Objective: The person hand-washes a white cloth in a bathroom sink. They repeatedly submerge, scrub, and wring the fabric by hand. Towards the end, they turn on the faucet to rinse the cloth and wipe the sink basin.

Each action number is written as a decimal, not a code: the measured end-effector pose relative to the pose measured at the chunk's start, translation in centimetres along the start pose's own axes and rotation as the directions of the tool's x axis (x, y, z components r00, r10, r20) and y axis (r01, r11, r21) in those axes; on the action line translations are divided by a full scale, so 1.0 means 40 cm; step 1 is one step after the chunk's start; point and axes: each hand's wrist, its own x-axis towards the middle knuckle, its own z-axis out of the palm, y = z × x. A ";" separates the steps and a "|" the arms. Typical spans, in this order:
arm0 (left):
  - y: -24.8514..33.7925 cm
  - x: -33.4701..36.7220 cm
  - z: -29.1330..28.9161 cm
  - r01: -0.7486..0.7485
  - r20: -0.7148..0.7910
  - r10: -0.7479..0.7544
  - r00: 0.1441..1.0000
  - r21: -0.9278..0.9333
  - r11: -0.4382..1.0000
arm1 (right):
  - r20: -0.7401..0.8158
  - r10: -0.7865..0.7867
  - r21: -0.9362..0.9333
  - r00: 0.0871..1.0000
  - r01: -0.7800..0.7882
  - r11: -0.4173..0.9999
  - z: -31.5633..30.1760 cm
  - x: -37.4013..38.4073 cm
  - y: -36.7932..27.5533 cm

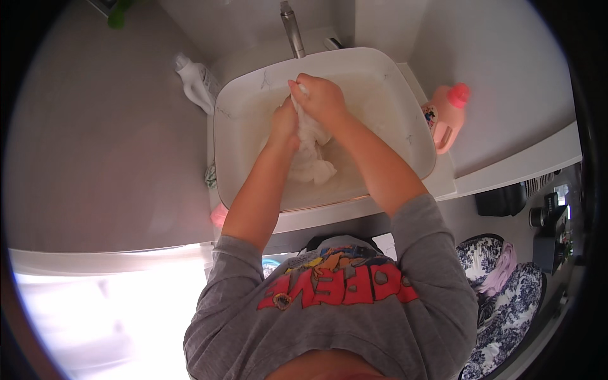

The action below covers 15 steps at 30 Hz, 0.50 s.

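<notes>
1. Nearest, a grey shirt (329, 332) with a red and multicoloured print is worn by the person, and both bare forearms are stretched forward.
2. At the near left edge of the table (446, 180), a pink object (219, 215) is partly hidden by the left forearm.
3. Over the middle of the sink (411, 152), a white cloth (310, 152) is held in both hands; its lower part is bunched toward the person, and whether it is touching the water cannot be told.
4. The left hand (285, 123) is closed around the cloth, its grip tight along the left side.
5. The cloth's upper end is clasped by the right hand (320, 98), set slightly farther out; its grip is closed too, with the fingers curled in.
6. Cloudy water (373, 120) is contained in the pale, rounded sink.
7. The sink is flanked by a pink bottle (448, 117) with a brighter pink cap on the right and a white bottle (199, 85), tilted in view, on the left.
8. Beyond the far rim, a metal faucet (292, 31) is seen.
</notes>
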 end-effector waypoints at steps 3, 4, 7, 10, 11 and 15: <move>0.024 -0.038 0.022 -0.073 -0.140 0.083 0.987 0.073 0.995 | 0.021 -0.093 -0.009 0.995 0.093 0.996 0.004 -0.030 -0.036; 0.018 -0.032 0.011 -0.090 -0.109 0.088 0.990 -0.013 0.996 | 0.055 -0.156 -0.010 0.986 0.157 0.988 0.015 -0.049 -0.054; -0.007 -0.006 -0.030 -0.092 -0.055 0.085 0.995 -0.149 0.984 | 0.101 -0.076 0.033 0.992 0.073 0.997 0.018 -0.039 -0.056; 0.001 0.019 -0.020 -0.032 -0.046 0.029 0.999 -0.057 0.998 | 0.096 0.093 0.026 0.991 -0.096 0.995 0.015 -0.004 0.004; -0.004 0.015 -0.018 -0.018 -0.035 0.016 0.999 -0.052 0.998 | 0.093 0.145 0.011 0.985 -0.147 0.989 0.008 -0.003 0.010; -0.025 0.029 -0.027 -0.040 0.046 0.050 0.998 -0.184 0.982 | 0.168 -0.019 -0.058 0.986 0.029 0.998 0.012 -0.023 -0.026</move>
